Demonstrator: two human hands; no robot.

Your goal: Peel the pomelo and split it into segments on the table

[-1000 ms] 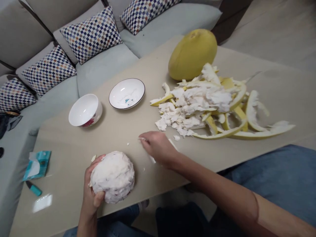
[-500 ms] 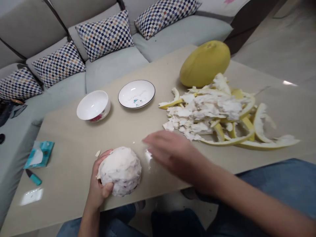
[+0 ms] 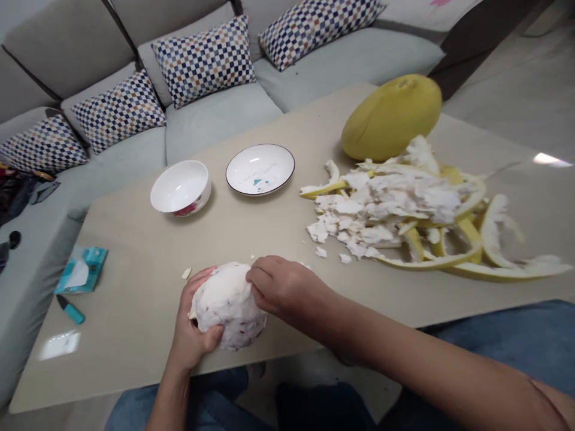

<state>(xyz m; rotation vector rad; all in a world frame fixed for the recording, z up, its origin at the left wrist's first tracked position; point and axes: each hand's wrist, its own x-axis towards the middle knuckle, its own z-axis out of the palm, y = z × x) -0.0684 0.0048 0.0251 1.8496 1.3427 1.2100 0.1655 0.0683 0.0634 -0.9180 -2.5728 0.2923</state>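
A peeled pomelo [image 3: 227, 302], white with pith, rests at the near edge of the beige table [image 3: 135, 281]. My left hand [image 3: 193, 332] cups its left side, thumb across the front. My right hand [image 3: 281, 287] lies on its right top, fingers curled and pinching at the pith. A heap of yellow peel and white pith scraps [image 3: 413, 209] lies to the right. Behind it sits a whole yellow pomelo [image 3: 390, 117].
A white bowl [image 3: 180, 187] and a shallow white plate [image 3: 260, 169] stand mid-table. A teal tissue pack [image 3: 81, 269] and a small teal tool [image 3: 70, 309] lie at the left. A grey sofa [image 3: 215, 114] with checked cushions runs behind. My knees in blue jeans are below.
My right hand left the table near the scraps and came back onto the peeled pomelo. The camera shifted slightly, so everything sits further right.
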